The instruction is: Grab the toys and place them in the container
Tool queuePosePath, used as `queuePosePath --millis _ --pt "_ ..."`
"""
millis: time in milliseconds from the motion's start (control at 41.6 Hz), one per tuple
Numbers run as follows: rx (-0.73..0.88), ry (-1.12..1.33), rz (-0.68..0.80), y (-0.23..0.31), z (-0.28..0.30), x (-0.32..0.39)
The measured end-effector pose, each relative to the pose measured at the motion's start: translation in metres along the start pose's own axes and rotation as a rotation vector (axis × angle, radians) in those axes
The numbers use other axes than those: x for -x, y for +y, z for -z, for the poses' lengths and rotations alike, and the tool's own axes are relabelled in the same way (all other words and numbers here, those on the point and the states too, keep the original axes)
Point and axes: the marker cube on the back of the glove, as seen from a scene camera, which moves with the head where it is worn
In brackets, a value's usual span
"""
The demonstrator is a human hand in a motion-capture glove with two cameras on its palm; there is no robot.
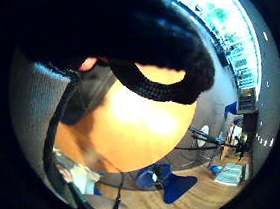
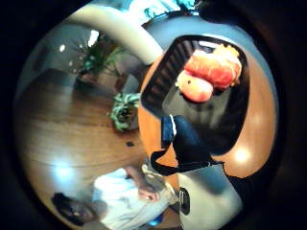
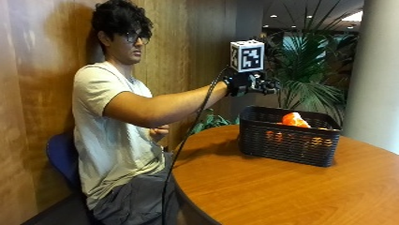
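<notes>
Toys (image 3: 294,120): orange, inside the black basket; in the thumb-side palm view two rounded orange pieces (image 2: 211,72) lie together against one end wall.
Table (image 3: 280,187): round, wooden top; nearest surface, carries the basket.
Container (image 3: 288,137): black woven basket, rectangular, open top, standing upright on the table, on the side away from the seated person.
Right hand (image 3: 246,83): gloved, raised on an outstretched arm above the basket's near end, clear of its rim and touching nothing. Fingers appear loosely curled; nothing visible in the grasp.
Bare hand (image 3: 159,133): held near the torso, beside the table edge.
Background: potted palm (image 3: 308,70) beyond the basket.
</notes>
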Motion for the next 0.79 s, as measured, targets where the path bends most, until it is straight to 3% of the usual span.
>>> queuePosePath --millis 360,793 --pt "0.035 -0.010 -0.111 0.105 -0.032 -0.051" --pt "-0.003 0.008 -0.160 0.152 -0.017 -0.070"
